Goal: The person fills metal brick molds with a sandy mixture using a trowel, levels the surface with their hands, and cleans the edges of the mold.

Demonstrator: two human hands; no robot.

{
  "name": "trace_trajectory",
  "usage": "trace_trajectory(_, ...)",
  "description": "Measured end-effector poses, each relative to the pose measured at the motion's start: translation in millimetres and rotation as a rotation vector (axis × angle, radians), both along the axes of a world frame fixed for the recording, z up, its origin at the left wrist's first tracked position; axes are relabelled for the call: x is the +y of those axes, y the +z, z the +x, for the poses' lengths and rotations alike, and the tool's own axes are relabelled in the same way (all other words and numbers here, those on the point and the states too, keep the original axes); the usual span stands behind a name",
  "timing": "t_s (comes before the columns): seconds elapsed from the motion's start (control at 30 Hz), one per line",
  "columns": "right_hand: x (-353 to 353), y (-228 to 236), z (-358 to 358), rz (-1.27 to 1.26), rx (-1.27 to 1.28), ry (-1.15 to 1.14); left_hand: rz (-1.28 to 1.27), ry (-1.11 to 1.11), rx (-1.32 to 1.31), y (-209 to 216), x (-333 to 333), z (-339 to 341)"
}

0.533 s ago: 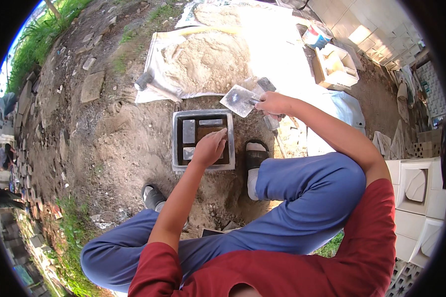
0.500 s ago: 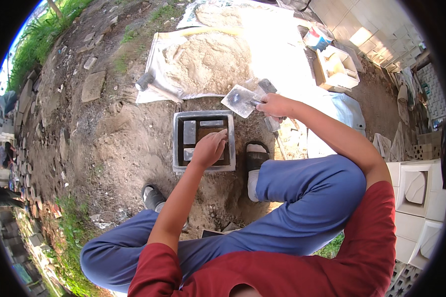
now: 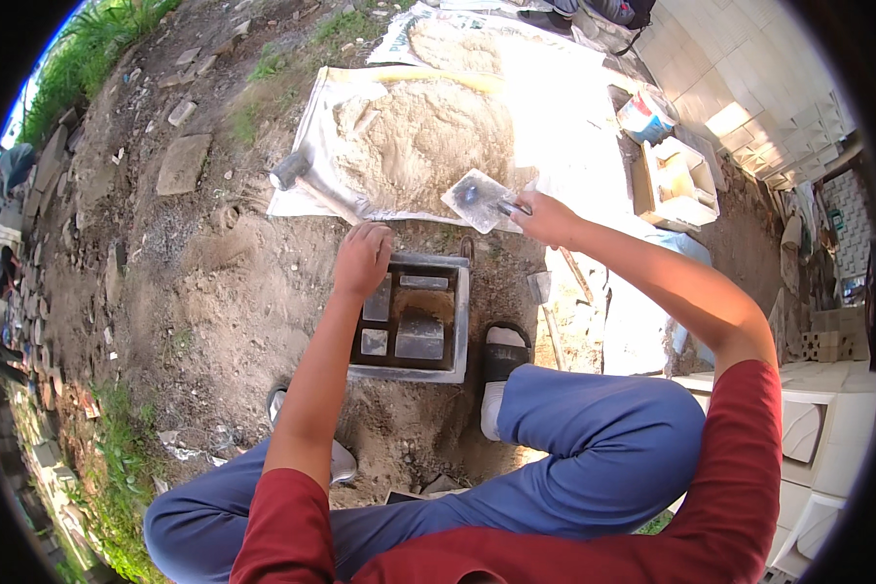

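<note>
My right hand (image 3: 545,220) grips the handle of a square-bladed metal trowel (image 3: 475,199), held above the near edge of the sand pile (image 3: 423,136). My left hand (image 3: 364,258) is over the far left corner of a rectangular mould box (image 3: 461,326). Its fingers curl down at the handle end of a mallet (image 3: 323,197), whose dark head lies to the left on a white sheet; the fingertips are hidden. Inside the box stand several grey blocks (image 3: 419,336) of different sizes, with brown sandy material between some of them.
A small flat-bladed tool (image 3: 540,286) with a wooden handle lies right of the box, near my sandalled foot (image 3: 505,358). Farther right stand a pale container (image 3: 674,185) and a bucket (image 3: 644,117). Pale hollow blocks (image 3: 803,428) are stacked at my right side.
My left hand has left the inside of the box and moved to the mallet's handle end, uncovering the blocks. My right hand still holds the trowel. The view has shifted slightly.
</note>
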State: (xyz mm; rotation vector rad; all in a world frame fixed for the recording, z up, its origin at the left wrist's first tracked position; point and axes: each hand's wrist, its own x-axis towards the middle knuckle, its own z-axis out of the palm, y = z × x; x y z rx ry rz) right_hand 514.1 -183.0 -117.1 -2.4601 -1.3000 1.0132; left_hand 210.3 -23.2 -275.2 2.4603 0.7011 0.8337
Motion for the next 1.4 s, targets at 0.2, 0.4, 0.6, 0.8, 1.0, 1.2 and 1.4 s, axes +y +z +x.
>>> trace_trajectory(0.2, 41.8, -92.8, 45.3, 0.314, -0.205, 0.194, -0.031, 0.073, 0.138, -37.5, 19.4, 16.3)
trace_trajectory(0.4, 99.5, -108.1, 26.8, 0.093, -0.002, 0.072, -0.073, 0.105, 0.203, -24.9, 19.8, 2.9)
trace_trajectory(0.6, 132.7, -126.6, 31.2, 0.253, -0.1, 0.019, -0.048, 0.163, 0.188, -26.7, 18.8, 7.7)
trace_trajectory(0.8, 154.5, -94.1, 34.3, 0.234, -0.36, 0.152, -0.048, 0.213, 0.21, -26.4, 20.8, 1.2)
trace_trajectory(1.0, 220.3, -93.0, 55.5, 0.246, -0.26, 0.131, -0.058, 0.233, 0.247, -29.4, 20.3, -0.5)
trace_trajectory(1.2, 230.8, -144.1, 59.5, 0.293, -0.117, -0.047, -0.047, 0.221, 0.272, -32.2, 16.1, 19.7)
trace_trajectory(1.4, 191.0, -110.3, 56.8, 0.059, 0.035, 0.078, -0.038, 0.237, 0.276, -23.6, 19.4, -0.7)
